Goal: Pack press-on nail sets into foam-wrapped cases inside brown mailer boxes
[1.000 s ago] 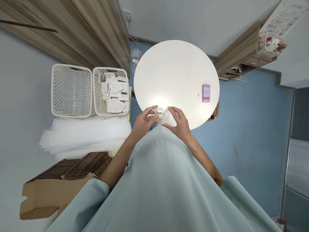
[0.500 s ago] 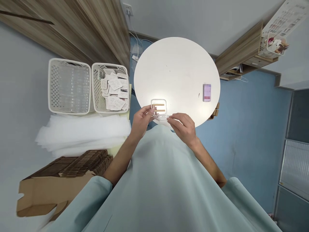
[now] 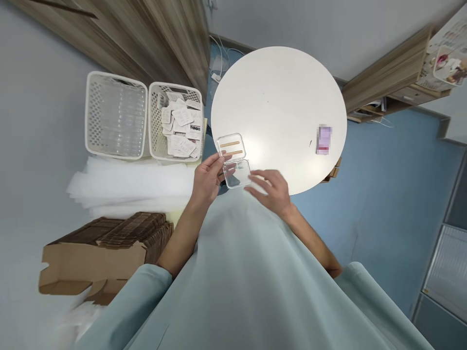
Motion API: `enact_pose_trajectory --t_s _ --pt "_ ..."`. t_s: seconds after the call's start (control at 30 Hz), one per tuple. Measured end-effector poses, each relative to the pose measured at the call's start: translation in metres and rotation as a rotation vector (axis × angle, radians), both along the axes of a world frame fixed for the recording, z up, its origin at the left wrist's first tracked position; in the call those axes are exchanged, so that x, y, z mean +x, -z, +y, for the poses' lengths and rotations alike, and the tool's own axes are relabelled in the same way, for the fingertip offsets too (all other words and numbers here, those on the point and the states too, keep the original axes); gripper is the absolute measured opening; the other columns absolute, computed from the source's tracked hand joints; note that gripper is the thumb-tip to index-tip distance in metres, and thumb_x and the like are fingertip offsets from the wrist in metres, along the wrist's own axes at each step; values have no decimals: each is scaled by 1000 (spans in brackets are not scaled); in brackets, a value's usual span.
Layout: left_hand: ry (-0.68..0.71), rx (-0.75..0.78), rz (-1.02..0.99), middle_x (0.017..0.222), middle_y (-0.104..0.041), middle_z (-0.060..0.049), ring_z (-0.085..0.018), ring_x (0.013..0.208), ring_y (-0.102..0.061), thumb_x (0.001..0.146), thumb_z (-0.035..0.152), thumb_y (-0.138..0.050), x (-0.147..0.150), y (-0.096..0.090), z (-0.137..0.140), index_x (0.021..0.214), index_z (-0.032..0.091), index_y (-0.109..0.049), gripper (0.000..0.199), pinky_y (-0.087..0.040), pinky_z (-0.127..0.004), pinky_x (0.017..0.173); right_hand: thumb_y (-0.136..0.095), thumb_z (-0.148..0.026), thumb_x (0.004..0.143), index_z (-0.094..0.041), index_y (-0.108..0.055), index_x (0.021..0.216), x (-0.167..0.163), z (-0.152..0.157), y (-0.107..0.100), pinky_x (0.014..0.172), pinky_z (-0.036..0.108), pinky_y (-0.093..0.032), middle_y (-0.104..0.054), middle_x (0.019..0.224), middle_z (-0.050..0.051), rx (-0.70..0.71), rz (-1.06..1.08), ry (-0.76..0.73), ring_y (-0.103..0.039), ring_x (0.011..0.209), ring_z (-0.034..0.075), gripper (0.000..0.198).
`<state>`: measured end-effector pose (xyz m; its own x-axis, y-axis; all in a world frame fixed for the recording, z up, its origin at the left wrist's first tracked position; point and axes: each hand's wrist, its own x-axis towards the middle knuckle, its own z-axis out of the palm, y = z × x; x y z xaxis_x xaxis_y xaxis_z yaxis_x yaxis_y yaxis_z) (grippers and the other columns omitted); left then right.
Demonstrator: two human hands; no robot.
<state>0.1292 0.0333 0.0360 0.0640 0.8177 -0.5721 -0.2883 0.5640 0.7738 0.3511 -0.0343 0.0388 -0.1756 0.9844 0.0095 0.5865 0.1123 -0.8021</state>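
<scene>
Clear hinged plastic case [image 3: 234, 159] lies open flat at table edge.

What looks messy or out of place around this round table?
Nothing is spilled or broken. The clear hinged case lies open at the table edge, held by the left hand. Packets sit jumbled in one basket.
</scene>
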Motion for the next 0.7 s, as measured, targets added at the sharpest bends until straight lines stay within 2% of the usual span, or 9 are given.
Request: enact_pose_trajectory --t_s 0.07,0.13,0.27,0.33,0.4,0.53,0.7 --pt "-62 6 23 126 -80 -10 -28 112 -80 89 49 -87 -12 1 0 122 22 -75 44 -67 -43 98 -64 -62 105 -35 -71 141 6 18 17 116 63 -51 -72 135 12 8 -2 109 -62 133 38 45" --pt "-117 14 52 125 -81 -9 -28 113 -79 88 49 -88 -26 1 -2 123 23 -75 45 -68 -41 96 -61 -57 107 -33 -71 139 9 39 45 116 61 -51 -70 135 12 -32 -47 138 -59 135 37 41" --pt "-211 6 119 126 -80 -8 -26 111 -80 88 51 -88 -51 -1 -12 126 25 -75 48 -68 -37 94 -68 -40 104 -22 -71 135 -2 72 119 107 52 -57 -69 133 13 -240 -236 -32 -58 129 33 36" --pt "-243 -6 148 126 -80 -7 -25 110 -80 88 53 -87 -60 -4 -20 129 26 -74 50 -68 -37 94 -74 -35 100 -17 -68 139 -12 79 152 102 48 -59 -66 137 15 -334 -334 -108 -56 130 33 43" --pt "-265 -14 173 125 -80 -7 -25 110 -81 88 54 -86 -66 -6 -28 131 27 -74 52 -67 -38 95 -77 -34 97 -15 -64 143 -21 82 177 101 46 -59 -63 141 17 -383 -414 -147 -53 132 33 52" --pt "-306 -14 202 124 -80 -8 -25 109 -81 87 55 -87 -72 -8 -42 132 26 -74 54 -66 -41 98 -79 -30 94 -14 -59 144 -32 82 200 97 44 -58 -58 143 19 -418 -544 -167 -51 132 34 56" --pt "-295 -16 180 125 -79 -8 -25 111 -80 87 55 -86 -74 -7 -52 132 26 -73 55 -66 -41 97 -70 -21 97 -21 -58 138 -35 77 204 88 37 -58 -52 146 17 -445 -582 -191 -56 127 31 43"
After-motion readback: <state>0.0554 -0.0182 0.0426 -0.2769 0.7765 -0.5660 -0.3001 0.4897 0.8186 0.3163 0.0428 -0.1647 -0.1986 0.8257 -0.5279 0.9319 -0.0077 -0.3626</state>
